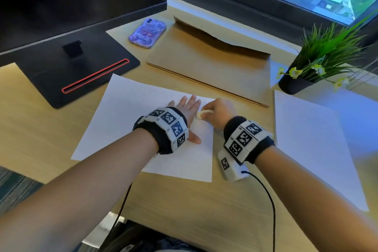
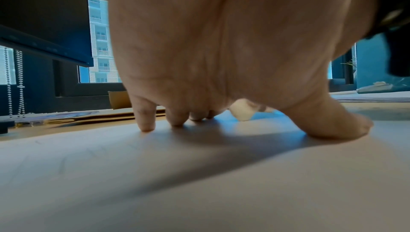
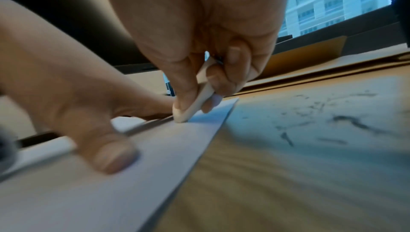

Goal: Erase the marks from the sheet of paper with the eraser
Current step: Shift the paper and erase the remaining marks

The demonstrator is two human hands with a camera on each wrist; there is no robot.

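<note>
Clearly the two hands share the work. The left hand (image 1: 187, 114) lies spread on the sheet of paper (image 1: 122, 116), with its fingers straight and its fingertips (image 2: 145, 127) and thumb pressing down on the surface; I judge that it is there to keep the sheet from sliding or wrinkling while the other hand rubs. The right hand (image 1: 219, 113) is closed around the eraser (image 1: 202, 113), pinching it between thumb and curled fingers, so that only one end sticks out. This end touches the paper near its far right corner, just beside the left hand. In the right wrist view the eraser (image 3: 193, 107) stands tilted, with its lower tip on the sheet close to the edge. Probably such a steep hold gives more pressure on a small spot.

The sheet lies flat on the wooden desk (image 1: 41, 120), in front of the person, between the monitor base (image 1: 81, 73) and a second sheet (image 1: 311, 139) on the right. It looks white and almost clean; only very faint pencil lines show in the left wrist view, and I cannot tell how many marks remain. The eraser is white, small and rounded from use. On the desk right of the sheet, dark eraser crumbs (image 3: 346, 120) lie scattered.
</note>
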